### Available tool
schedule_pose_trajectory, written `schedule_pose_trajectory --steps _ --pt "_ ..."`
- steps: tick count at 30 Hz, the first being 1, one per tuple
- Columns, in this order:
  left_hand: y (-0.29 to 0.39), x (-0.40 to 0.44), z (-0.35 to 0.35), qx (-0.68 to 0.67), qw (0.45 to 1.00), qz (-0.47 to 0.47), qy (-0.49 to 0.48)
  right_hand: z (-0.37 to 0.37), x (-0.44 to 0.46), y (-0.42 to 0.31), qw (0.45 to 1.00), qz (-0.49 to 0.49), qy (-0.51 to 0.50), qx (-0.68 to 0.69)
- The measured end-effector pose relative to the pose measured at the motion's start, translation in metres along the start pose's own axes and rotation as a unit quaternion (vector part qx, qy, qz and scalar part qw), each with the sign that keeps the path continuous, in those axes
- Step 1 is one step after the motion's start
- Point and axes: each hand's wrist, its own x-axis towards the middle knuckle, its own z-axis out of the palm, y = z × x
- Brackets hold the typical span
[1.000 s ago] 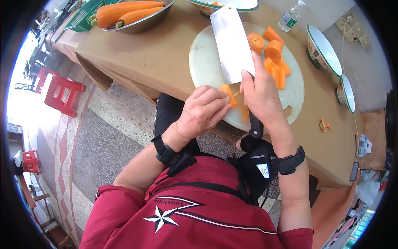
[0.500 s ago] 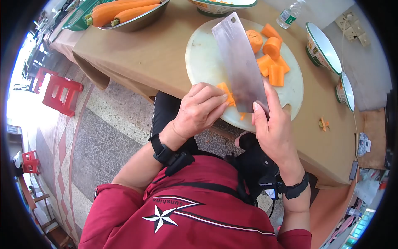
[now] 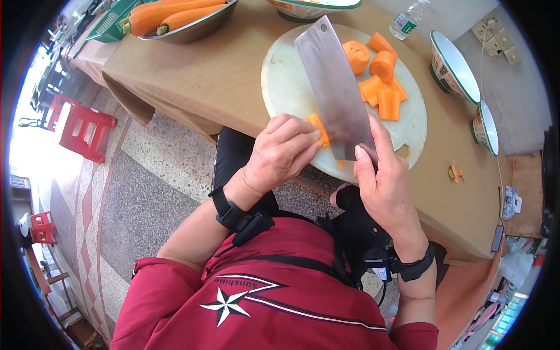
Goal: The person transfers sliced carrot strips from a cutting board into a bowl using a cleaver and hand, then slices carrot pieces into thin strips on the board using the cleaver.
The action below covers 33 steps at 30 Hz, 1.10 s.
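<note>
My right hand (image 3: 382, 169) grips a broad cleaver (image 3: 333, 87), thumb and forefinger pinching the base of its blade; the handle is hidden in my palm. The blade slants up and left over a round white cutting board (image 3: 286, 76). My left hand (image 3: 283, 149) has its fingers curled against a small piece of carrot (image 3: 315, 127) beside the blade, near the board's close edge. Right of the cleaver, several thick carrot chunks (image 3: 382, 67) lie grouped on the board. A small orange bit (image 3: 340, 164) sits below the blade.
A metal bowl of whole carrots (image 3: 192, 28) stands at the back left, by a green basket (image 3: 114, 23). Behind the board are a patterned bowl (image 3: 315, 10) and a plastic bottle (image 3: 408, 20). Two bowls (image 3: 456, 67) stand right. Carrot scraps (image 3: 455, 173) lie near the right edge.
The cleaver blade has shifted slightly left at its far end, and the chunks beside it have moved a little. My left hand stays on the carrot piece.
</note>
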Motion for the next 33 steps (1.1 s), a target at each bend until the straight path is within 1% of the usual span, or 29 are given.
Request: schedule_pose_trajectory --steps 3,9,16,22,24,33 --pt "0.000 0.000 0.000 0.000 1.000 0.000 -0.002 0.000 0.002 -0.004 1.000 0.010 -0.017 -0.011" --pt "0.000 -0.001 0.001 -0.002 1.000 0.001 0.002 0.000 0.004 -0.003 1.000 -0.014 -0.015 -0.022" --pt "0.000 -0.001 0.000 -0.002 1.000 -0.001 0.000 0.000 0.005 -0.005 0.999 -0.002 -0.017 -0.028" --pt "0.000 -0.001 0.000 -0.001 1.000 -0.002 -0.002 0.001 0.009 -0.005 0.998 -0.036 -0.014 -0.059" --pt "0.000 -0.001 0.001 -0.002 1.000 -0.001 -0.001 -0.001 0.011 -0.009 0.998 0.001 -0.037 -0.051" --pt "0.000 -0.001 0.001 0.004 1.000 0.004 0.004 0.005 0.027 -0.023 0.992 0.015 -0.049 -0.119"
